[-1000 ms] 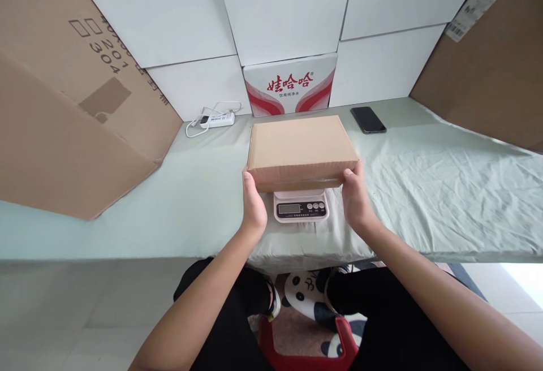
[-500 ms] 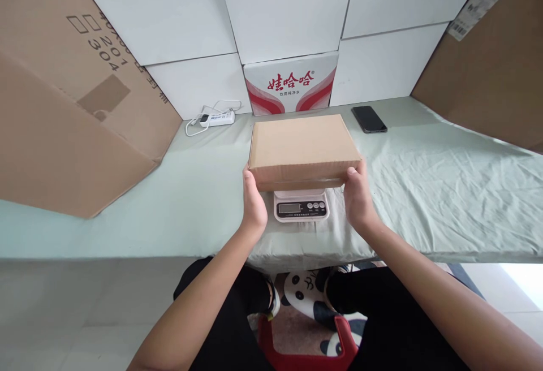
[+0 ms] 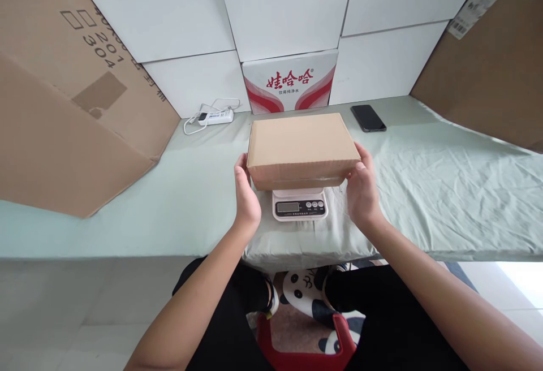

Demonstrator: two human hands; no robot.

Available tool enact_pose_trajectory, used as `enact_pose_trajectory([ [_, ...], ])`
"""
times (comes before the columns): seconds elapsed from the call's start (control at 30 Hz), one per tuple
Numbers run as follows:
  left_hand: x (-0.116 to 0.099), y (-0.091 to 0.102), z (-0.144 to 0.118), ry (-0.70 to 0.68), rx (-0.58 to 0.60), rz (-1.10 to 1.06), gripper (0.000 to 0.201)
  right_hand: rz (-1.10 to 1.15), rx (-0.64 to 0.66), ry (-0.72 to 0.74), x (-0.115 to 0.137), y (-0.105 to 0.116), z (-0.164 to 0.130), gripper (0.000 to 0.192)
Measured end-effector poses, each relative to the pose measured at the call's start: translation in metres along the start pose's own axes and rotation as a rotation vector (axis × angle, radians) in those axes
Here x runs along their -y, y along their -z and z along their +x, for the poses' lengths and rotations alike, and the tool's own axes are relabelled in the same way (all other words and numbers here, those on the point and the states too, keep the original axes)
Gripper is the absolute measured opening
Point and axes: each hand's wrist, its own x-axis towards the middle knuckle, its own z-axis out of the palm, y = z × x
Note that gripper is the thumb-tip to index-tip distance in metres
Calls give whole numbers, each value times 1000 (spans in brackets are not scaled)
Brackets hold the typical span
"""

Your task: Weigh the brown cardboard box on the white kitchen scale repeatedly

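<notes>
A closed brown cardboard box (image 3: 303, 139) rests on a white kitchen scale (image 3: 300, 207), hiding the weighing plate; only the scale's front, with its display and buttons, shows. My left hand (image 3: 247, 197) stands beside the box's left front corner with its fingers apart and its palm off the cardboard. At the right front corner is my right hand (image 3: 363, 193), also open, fingers along the box's right side. Whether the fingertips of either hand still touch the box I cannot tell.
Behind the box stands a white and red carton (image 3: 291, 82). A black phone (image 3: 368, 118) lies at back right, a white device with a cable (image 3: 216, 116) at back left. Large cardboard panels (image 3: 80, 111) flank the green-clothed table (image 3: 178, 212).
Both hands have loosened from the box and moved slightly outward, the left one leftward and the right one rightward. The box stays on the scale.
</notes>
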Motion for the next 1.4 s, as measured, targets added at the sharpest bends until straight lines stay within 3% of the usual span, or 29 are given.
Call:
enact_pose_trajectory([
  [0.27,-1,1,3,41,-50,-23,77,35,-51,8,8,-2,-1,60],
  [1.4,-4,-2,2,32,-32,-49,70,44,-60,44,15,-8,-2,56],
])
